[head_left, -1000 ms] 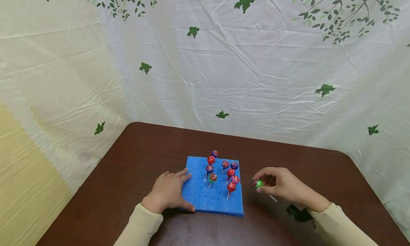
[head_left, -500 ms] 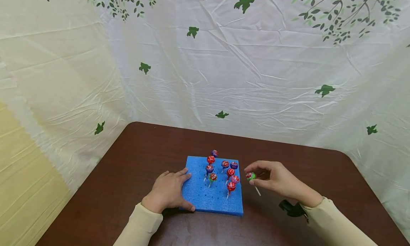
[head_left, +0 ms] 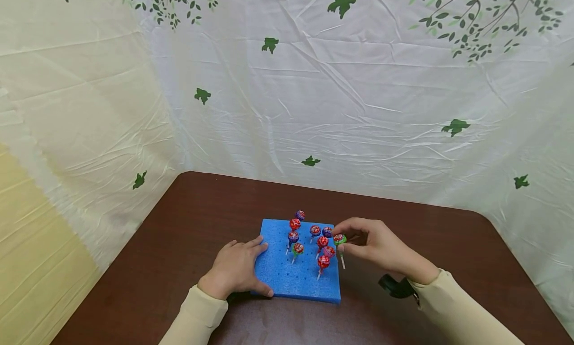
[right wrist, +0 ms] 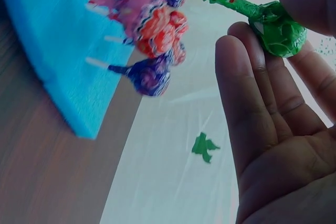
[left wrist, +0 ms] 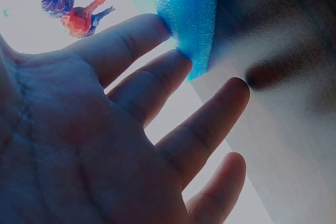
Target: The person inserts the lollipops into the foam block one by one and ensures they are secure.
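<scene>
A blue foam board [head_left: 280, 280] with rows of small holes lies on the table. Several wrapped lollipops stand in it by their sticks, among them a red one [head_left: 324, 262], a green one [head_left: 298, 249] and a purple one [right wrist: 149, 77]. My left hand [head_left: 235, 267] rests against the board's left edge, its fingers spread and straight; the left wrist view shows two fingertips right at the foam's side. At the board's right edge my right hand [head_left: 372, 243] pinches a green lollipop [right wrist: 278, 30] by its candy head. Its white stick [head_left: 343, 261] points down.
The dark brown table [head_left: 215, 205] carries the board near its middle. Behind it hangs a white curtain [head_left: 251, 120] printed with green leaves. A black device [head_left: 396, 286] sits under the right wrist.
My right hand has moved left with the green lollipop, from the table's right side to the board's right edge. The stick has swung to nearly vertical. My left hand has stayed put.
</scene>
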The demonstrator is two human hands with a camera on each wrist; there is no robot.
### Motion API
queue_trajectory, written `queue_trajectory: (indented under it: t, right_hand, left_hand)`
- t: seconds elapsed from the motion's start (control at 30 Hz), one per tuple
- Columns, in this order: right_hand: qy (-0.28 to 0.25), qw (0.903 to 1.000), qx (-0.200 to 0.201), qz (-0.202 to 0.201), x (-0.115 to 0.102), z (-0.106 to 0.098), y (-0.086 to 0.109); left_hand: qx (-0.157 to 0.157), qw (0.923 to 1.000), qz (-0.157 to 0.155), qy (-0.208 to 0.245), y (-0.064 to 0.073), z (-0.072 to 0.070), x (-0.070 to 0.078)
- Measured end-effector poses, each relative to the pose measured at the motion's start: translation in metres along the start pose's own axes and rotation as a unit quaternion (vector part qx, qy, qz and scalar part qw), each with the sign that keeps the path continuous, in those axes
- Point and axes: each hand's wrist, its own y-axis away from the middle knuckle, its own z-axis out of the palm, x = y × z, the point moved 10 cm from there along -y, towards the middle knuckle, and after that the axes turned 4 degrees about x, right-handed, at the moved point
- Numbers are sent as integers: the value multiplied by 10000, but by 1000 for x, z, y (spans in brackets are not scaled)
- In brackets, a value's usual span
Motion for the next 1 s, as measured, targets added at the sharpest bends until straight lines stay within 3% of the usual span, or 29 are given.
queue_trajectory:
  t: [0.37,0.7,1.0]
  right_hand:
    - [-325,9989,-46,-346,-16,21,-14]
    - [9,9982,28,-592,-21,37,-22]
    - [38,9990,-165,-420,-16,52,-25]
  left_hand:
    - [18,10000,39,21,-1,2,-1]
    - [71,10000,58,24,0,-1,-1]
    - [58,10000,9,18,0,0,-2]
